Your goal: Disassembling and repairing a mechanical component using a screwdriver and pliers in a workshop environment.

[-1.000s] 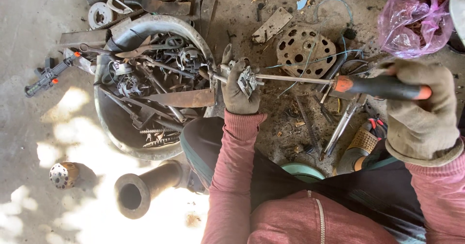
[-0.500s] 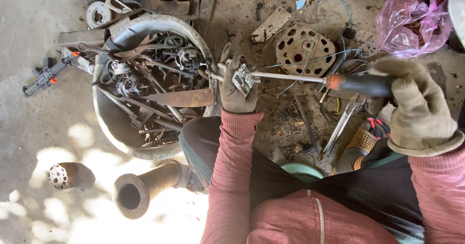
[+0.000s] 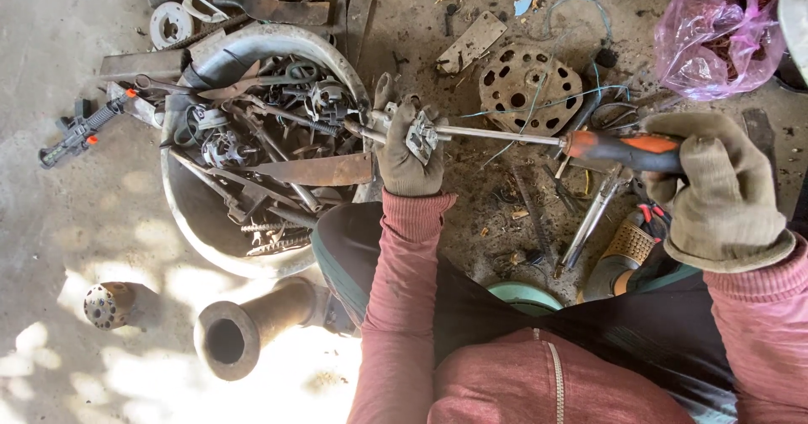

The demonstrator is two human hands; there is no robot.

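Screwdriver (image 3: 539,138) work was recorded from the head camera: the long steel shaft was held level across the middle of the frame, its orange-and-black handle (image 3: 627,150) enclosed in the gloved right hand (image 3: 715,192) at three o'clock, fingers wrapped tight around the grip. The tip was set into a small metal fitting (image 3: 421,136), a bracket-like scrap part, which was pinched in the gloved left hand (image 3: 404,154) near the centre, fingers curled closed about it with the thumb pressed on its edge.

The fitting was judged to be stiff, light and sharp-edged, likely greasy, best taken by its flat sides as shown; the screwdriver was judged rigid and prone to slip off, best gripped at the rubbery handle.

At nine o'clock of the fitting a metal basin (image 3: 202,230) was seen on the floor, filled with rusted scrap, springs and a flat blade. A perforated metal disc (image 3: 530,87) lay at twelve o'clock, a pink plastic bag (image 3: 715,32) at one o'clock, pliers (image 3: 589,222) at five o'clock, and a rusted pipe flange (image 3: 244,331) at seven o'clock on the concrete.
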